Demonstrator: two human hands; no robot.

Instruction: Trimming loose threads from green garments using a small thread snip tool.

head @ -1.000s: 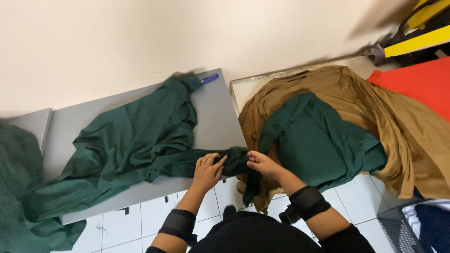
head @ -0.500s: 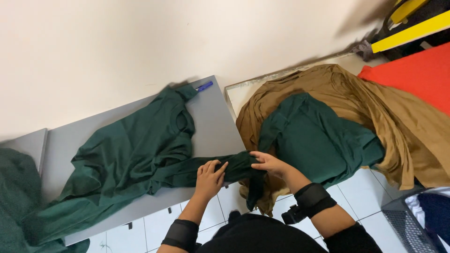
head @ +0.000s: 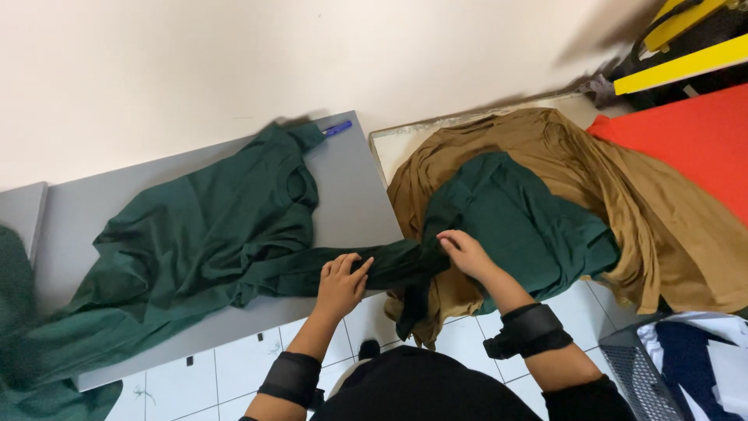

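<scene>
Both hands (head: 405,269) grip one green sleeve (head: 393,269); two green garments (head: 202,226); one tan cloth (head: 623,210).

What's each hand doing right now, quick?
Left hand: closed on the green garment, gripping its sleeve.
Right hand: closed on the same sleeve, farther along.

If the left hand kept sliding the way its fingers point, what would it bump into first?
The left hand points up and right along the dark green sleeve it grips. Going on, it would probably meet the right hand first, though depth is unclear.
</scene>
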